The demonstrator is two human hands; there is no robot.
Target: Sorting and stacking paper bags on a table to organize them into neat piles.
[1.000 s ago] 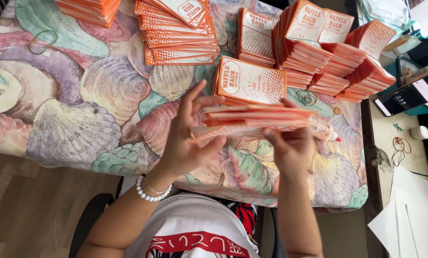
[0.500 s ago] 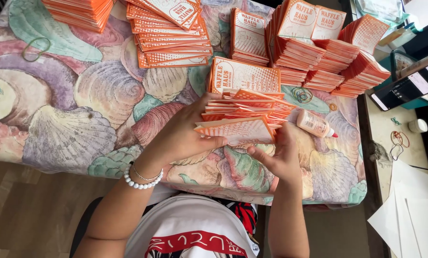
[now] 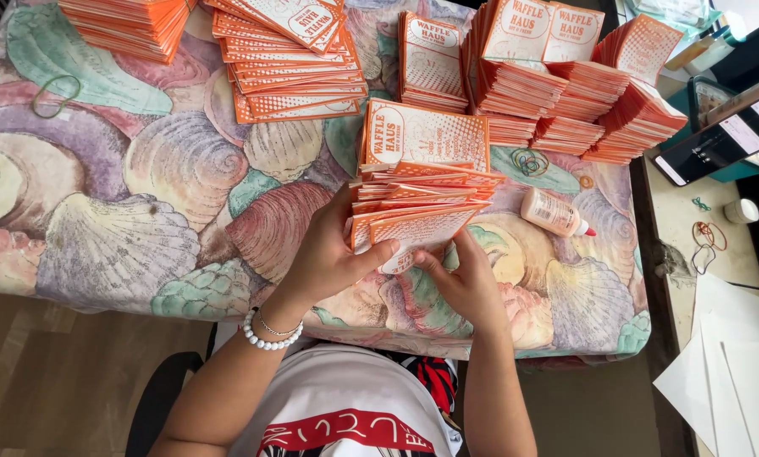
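My left hand (image 3: 328, 254) and my right hand (image 3: 464, 283) both grip the near edge of a loose stack of orange-and-white printed paper sleeves (image 3: 422, 199) on the shell-patterned tablecloth (image 3: 142, 211). The top sleeve (image 3: 417, 228) is pinched between my two thumbs. The stack is fanned and uneven. A white bead bracelet (image 3: 265, 334) sits on my left wrist.
More stacks of the same orange sleeves stand at the back: far left (image 3: 125, 25), centre (image 3: 295, 68), and several at the right (image 3: 565, 85). A small glue bottle (image 3: 553, 211) lies right of my hands. Rubber bands (image 3: 53, 95) lie about. A phone (image 3: 722, 140) and white papers (image 3: 735, 372) are on the right.
The stack I held flat in the air has come down onto the table. Both hands slid to its near edge and took hold of the top sleeve.
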